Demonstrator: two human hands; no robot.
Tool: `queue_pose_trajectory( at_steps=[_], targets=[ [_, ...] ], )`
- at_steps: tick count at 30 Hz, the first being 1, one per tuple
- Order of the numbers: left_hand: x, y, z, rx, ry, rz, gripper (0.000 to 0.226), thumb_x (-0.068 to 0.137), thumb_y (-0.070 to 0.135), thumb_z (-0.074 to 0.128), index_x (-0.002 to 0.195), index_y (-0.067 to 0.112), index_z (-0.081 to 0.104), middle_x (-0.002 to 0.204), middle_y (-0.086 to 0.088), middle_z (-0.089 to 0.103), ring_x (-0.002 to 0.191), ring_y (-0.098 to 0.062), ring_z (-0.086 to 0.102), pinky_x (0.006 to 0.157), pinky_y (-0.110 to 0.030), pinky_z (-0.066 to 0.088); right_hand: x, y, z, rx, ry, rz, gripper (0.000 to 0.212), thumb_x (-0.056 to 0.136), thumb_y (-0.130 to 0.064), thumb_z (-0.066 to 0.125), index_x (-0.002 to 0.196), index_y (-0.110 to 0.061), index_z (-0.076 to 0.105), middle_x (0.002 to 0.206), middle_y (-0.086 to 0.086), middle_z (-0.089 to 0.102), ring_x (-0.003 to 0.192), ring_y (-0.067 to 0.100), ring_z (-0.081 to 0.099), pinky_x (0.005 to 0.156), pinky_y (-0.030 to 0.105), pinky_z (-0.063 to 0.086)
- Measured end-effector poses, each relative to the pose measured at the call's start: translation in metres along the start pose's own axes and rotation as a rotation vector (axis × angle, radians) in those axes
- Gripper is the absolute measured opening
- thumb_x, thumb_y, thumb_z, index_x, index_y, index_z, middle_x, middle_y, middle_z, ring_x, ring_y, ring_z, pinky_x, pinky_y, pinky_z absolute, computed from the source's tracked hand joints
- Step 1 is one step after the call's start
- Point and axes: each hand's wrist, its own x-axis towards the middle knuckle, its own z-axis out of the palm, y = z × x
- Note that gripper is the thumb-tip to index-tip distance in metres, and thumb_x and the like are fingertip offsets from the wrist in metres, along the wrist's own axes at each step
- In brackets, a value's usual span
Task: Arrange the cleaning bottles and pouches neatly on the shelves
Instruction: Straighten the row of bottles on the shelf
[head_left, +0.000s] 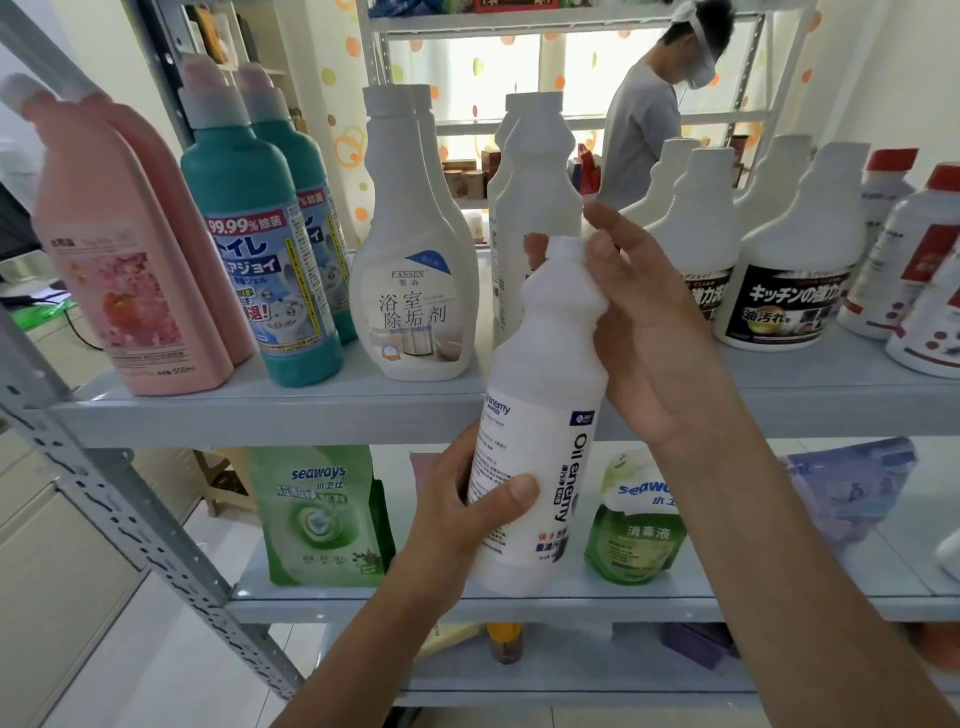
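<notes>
I hold a white "Oil enemy" bottle (540, 415) in front of the grey shelves, tilted slightly right. My left hand (467, 514) grips its lower body, thumb across the label. My right hand (644, 322) holds its ribbed neck near the cap. On the upper shelf (270, 410) stand pink bottles (119, 249), teal bottles (260, 244), white FANSEN bottles (410, 249), plain white bottles (535, 187), black-labelled white bottles (779, 249) and red-capped bottles (924, 275). On the lower shelf (649, 597) stand green seaways pouches (322, 514) (634, 525) and a purple pouch (847, 493).
A perforated grey upright (104, 493) frames the shelf on the left. Another person (654, 119) stands behind the shelf at a second rack. A bottom shelf holds an orange bottle (504, 642) and a purple box (696, 644). Tiled floor lies at lower left.
</notes>
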Motion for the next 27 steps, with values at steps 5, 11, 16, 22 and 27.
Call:
queue_pose_trajectory(
  at_steps=[5,11,16,22,27],
  targets=[
    [0.006,0.004,-0.003,-0.07,0.065,0.055,0.076,0.054,0.061,0.083,0.113,0.016,0.064,0.105,-0.015,0.071,0.098,-0.035,0.068,0.076,-0.041,0.057,-0.034,0.013,-0.016,-0.5,-0.205,0.087,0.049,0.074,-0.024,0.075,0.12,-0.028,0.057,0.117,-0.01,0.067,0.111,0.009,0.062,0.085,0.023,0.052],
    [0.027,0.028,-0.003,0.029,-0.039,0.1,0.086,0.061,0.063,0.078,0.124,0.01,0.054,0.111,-0.016,0.069,0.101,-0.035,0.067,0.081,-0.045,0.056,-0.043,0.01,-0.026,-0.536,-0.241,0.083,0.057,0.06,-0.003,0.081,0.11,-0.022,0.064,0.107,-0.001,0.072,0.103,0.014,0.066,0.082,0.024,0.053],
    [0.046,0.047,0.01,0.226,-0.049,0.254,0.072,0.078,0.043,0.068,0.138,0.016,0.039,0.119,0.009,0.064,0.108,-0.013,0.063,0.083,-0.028,0.055,-0.036,0.0,-0.026,-0.467,-0.155,-0.066,0.062,0.053,-0.018,0.084,0.113,-0.019,0.065,0.107,0.002,0.072,0.104,0.019,0.066,0.077,0.027,0.054],
    [0.06,0.043,0.031,0.406,0.073,0.42,0.064,0.092,0.04,0.048,0.147,0.019,0.024,0.137,-0.009,0.042,0.123,-0.003,0.047,0.09,-0.011,0.043,-0.027,0.016,-0.022,-0.575,0.14,-0.239,0.072,0.055,0.004,0.082,0.118,-0.025,0.059,0.111,-0.007,0.07,0.107,0.009,0.064,0.086,0.027,0.054],
    [0.072,0.032,0.032,0.33,0.137,0.369,0.061,0.097,0.037,0.042,0.151,0.022,0.018,0.145,0.004,0.037,0.12,0.018,0.041,0.087,-0.003,0.04,-0.014,0.026,-0.023,-0.617,0.164,-0.273,0.068,0.059,-0.002,0.082,0.112,-0.038,0.058,0.111,-0.016,0.068,0.108,0.004,0.062,0.09,0.032,0.053]
  ],
)
